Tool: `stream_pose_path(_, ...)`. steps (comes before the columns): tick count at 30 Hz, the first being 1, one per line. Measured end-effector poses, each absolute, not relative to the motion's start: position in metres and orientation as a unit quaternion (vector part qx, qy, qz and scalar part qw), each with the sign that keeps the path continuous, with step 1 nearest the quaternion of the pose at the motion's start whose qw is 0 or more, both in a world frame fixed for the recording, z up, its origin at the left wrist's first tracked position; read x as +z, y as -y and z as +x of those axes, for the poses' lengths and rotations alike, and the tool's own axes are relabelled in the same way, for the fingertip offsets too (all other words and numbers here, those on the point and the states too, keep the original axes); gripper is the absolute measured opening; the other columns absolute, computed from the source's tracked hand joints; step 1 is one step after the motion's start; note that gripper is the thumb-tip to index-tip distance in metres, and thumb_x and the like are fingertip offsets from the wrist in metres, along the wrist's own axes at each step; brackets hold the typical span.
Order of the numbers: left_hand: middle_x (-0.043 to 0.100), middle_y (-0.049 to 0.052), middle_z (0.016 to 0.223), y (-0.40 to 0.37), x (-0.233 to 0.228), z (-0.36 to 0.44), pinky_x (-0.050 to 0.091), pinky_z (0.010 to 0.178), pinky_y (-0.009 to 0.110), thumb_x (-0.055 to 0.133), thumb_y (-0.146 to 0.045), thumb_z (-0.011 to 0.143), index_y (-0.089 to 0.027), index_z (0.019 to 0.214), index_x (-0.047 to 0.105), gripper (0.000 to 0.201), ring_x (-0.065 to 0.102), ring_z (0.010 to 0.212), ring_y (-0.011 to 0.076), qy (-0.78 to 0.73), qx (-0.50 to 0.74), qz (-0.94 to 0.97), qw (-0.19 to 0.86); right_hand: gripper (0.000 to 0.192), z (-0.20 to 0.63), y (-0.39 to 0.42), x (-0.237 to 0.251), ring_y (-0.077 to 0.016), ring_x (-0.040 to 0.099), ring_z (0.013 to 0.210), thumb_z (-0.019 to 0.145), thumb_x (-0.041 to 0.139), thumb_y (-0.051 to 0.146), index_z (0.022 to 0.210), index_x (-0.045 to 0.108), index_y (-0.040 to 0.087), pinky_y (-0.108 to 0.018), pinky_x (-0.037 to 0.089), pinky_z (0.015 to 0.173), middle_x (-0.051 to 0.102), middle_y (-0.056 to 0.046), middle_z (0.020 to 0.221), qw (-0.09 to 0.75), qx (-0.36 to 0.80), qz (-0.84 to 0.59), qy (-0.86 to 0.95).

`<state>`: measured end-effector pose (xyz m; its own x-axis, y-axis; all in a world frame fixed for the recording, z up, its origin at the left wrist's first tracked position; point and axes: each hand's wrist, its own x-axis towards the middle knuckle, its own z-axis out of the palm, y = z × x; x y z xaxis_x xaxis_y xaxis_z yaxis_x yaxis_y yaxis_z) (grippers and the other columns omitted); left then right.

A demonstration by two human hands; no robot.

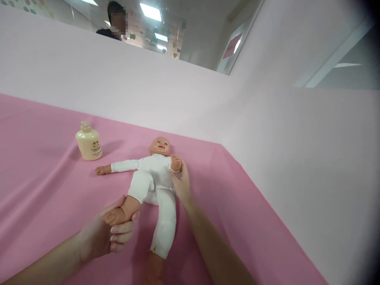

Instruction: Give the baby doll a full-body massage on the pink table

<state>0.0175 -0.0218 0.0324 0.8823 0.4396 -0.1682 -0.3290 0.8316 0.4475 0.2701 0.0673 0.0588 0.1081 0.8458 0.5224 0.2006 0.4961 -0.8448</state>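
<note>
A baby doll [158, 170] with a white cloth body and plastic head, hands and feet lies on its back on the pink sheet [53, 190]. My left hand [109, 233] wraps around the doll's lower leg and foot on the left side, lifting it off the sheet with the knee bent. With the fingers of my right hand [182, 182], I grip the doll's hand and wrist on the right side, held over its chest. The doll's other arm stretches out to the left. Its other leg lies straight toward me, the foot dim at the bottom edge.
A cream pump bottle [90, 144] stands on the sheet left of the doll. Behind rises a white wall [118, 91] with a mirror or window [192, 35] above, in which a person [114, 21] shows. Another pale wall [297, 158] borders the right side.
</note>
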Motion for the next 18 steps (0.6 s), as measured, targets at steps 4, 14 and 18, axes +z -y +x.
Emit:
stream_pose_path(4, 0.032, -0.008, 0.052, 0.023, 0.037, 0.021, 0.026, 0.043, 0.016, 0.065, -0.061, 0.08, -0.015, 0.086, 0.056, 0.047, 0.022, 0.044, 0.0042, -0.141, 0.198, 0.134, 0.961, 0.04, 0.262, -0.055, 0.061, -0.0198, 0.05, 0.124, 0.087, 0.055, 0.017, 0.125, 0.059, 0.027, -0.042, 0.036, 0.113, 0.06, -0.004, 0.127, 0.497, 0.168, -0.424, 0.738)
stream_pose_path(14, 0.037, -0.005, 0.052, 0.028, 0.032, 0.02, 0.027, 0.045, 0.021, 0.06, -0.068, 0.078, -0.019, 0.088, 0.055, 0.05, 0.027, 0.045, 0.009, -0.134, 0.168, 0.184, 0.959, 0.041, 0.271, -0.061, 0.064, -0.0203, 0.052, 0.124, 0.086, 0.057, 0.021, 0.127, 0.055, 0.025, -0.042, 0.037, 0.112, 0.059, -0.005, 0.13, 0.524, 0.173, -0.437, 0.71)
stream_pose_path(18, 0.043, -0.002, 0.055, 0.038, 0.028, 0.019, 0.029, 0.046, 0.024, 0.049, -0.067, 0.085, -0.02, 0.094, 0.055, 0.047, 0.036, 0.049, 0.0134, -0.141, 0.146, 0.212, 0.956, 0.052, 0.284, -0.069, 0.072, -0.0211, 0.052, 0.126, 0.082, 0.064, 0.027, 0.131, 0.049, 0.023, -0.041, 0.042, 0.11, 0.054, -0.008, 0.137, 0.626, 0.209, -0.456, 0.597)
